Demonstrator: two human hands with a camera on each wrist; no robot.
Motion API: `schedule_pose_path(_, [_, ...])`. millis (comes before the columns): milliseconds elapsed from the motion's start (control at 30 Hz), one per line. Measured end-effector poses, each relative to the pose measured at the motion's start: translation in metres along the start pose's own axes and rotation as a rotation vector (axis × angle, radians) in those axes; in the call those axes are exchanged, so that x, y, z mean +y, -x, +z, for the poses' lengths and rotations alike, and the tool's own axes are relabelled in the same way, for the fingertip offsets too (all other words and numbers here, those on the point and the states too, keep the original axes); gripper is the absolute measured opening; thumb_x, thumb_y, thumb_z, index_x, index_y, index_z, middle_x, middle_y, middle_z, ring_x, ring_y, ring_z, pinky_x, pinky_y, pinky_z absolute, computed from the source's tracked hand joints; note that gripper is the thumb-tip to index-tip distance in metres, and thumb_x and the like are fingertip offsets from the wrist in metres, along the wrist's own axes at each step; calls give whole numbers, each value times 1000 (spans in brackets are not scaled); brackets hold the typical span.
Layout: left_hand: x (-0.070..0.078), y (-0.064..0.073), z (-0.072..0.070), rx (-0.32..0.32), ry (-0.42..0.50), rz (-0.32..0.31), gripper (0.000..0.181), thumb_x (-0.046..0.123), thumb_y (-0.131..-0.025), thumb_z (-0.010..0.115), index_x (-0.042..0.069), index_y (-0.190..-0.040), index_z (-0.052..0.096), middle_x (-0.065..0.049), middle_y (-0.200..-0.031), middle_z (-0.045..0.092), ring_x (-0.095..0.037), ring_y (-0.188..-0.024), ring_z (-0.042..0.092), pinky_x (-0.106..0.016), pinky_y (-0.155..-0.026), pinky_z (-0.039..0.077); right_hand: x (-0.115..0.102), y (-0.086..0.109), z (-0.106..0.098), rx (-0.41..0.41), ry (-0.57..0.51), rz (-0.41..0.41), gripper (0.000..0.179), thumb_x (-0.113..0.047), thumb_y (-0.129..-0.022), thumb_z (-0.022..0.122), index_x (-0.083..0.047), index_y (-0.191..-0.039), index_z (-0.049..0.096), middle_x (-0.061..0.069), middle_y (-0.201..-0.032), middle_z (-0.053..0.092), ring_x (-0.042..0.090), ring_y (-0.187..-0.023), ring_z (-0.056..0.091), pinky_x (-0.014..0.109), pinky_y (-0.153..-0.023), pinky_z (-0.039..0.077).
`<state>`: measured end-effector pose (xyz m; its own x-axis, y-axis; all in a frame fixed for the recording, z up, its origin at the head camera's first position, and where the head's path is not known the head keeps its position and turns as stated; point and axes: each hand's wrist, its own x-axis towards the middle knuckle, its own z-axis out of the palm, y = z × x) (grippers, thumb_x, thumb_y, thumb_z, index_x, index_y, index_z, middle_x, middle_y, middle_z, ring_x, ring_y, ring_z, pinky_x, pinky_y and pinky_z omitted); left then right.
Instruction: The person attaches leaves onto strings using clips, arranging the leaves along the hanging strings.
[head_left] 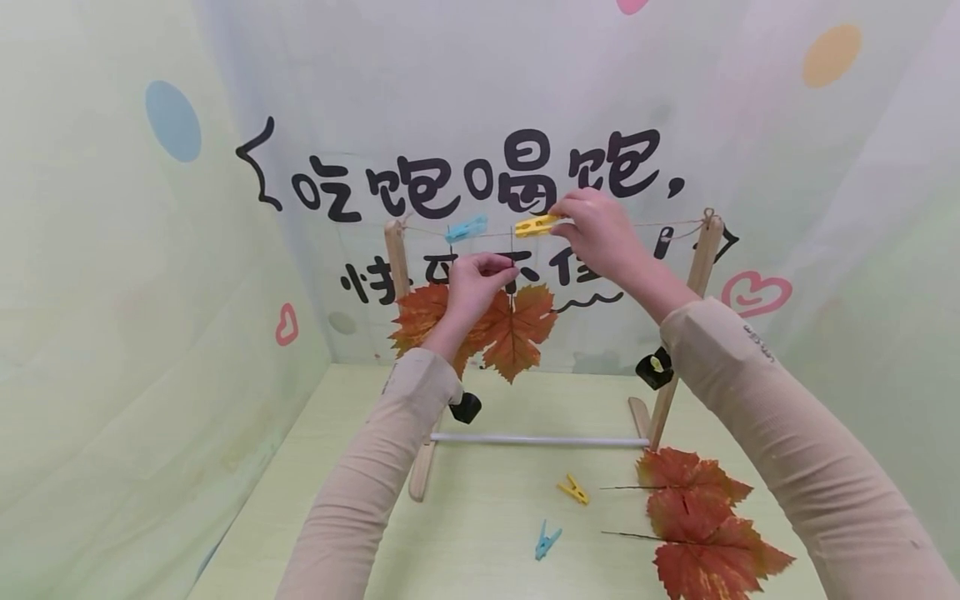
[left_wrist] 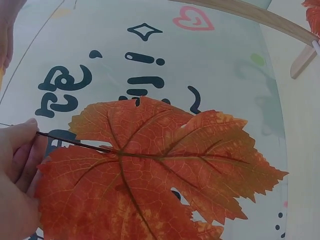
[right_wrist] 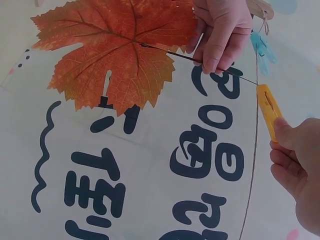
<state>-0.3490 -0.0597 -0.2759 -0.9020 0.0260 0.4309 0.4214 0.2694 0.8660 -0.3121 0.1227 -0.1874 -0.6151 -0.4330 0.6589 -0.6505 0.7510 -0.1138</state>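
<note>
My left hand [head_left: 480,287] pinches the thin dark stem of an orange-red maple leaf [head_left: 517,329], which hangs below the string; the left wrist view shows the same leaf [left_wrist: 150,160] large. My right hand [head_left: 596,229] pinches the tail end of a yellow clothespin [head_left: 534,225]. In the right wrist view that clothespin [right_wrist: 269,111] has its nose at the string [right_wrist: 256,150] and the tip of the stem. Beside it a blue clothespin [head_left: 467,229] sits on the string above another leaf [head_left: 420,317], partly hidden behind my left hand and the front leaf.
Wooden posts [head_left: 701,258] hold the string, with a white rod [head_left: 540,440] low between them. On the table lie a yellow clothespin [head_left: 573,490], a blue clothespin [head_left: 547,540] and maple leaves [head_left: 708,558] at the right. Black clips [head_left: 655,369] are by the posts.
</note>
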Motion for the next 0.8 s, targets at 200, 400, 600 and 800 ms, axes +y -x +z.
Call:
schedule_pose_path(200, [2,0,0,-2,-1,8,16,12,-78,71,1,-90,70,-12,-88,69,-16,-76,63,-20,-65,50,-2,-4,-1,-16,32,-6,19,-5,-83,64,3,-100,66,15,-93,64,28,-87,55,37,-77,46])
schedule_pose_path(400, [2,-1,2,8,-1,16,17,12,-78,72,0,-90,70,-14,-89,69,-15,-76,63,-18,-63,49,-5,-8,1,-71,68,18,20,-5,-84,64,2,-102,66,15,-95,63,28,-89,55,37,-77,47])
schedule_pose_path(600, [-1,-1,3,23,-8,35,16,10,-78,71,-1,-89,70,-15,-88,69,-14,-73,62,-15,-60,47,-8,-10,4,-110,91,22,21,-5,-84,63,2,-103,66,16,-96,62,28,-90,55,37,-80,47])
schedule_pose_path(800, [1,-1,3,25,-33,61,15,11,-79,71,-1,-89,71,-15,-88,69,-17,-74,62,-16,-61,47,-8,-11,6,-136,98,35,22,-6,-85,61,2,-106,65,16,-96,61,28,-89,53,37,-77,46])
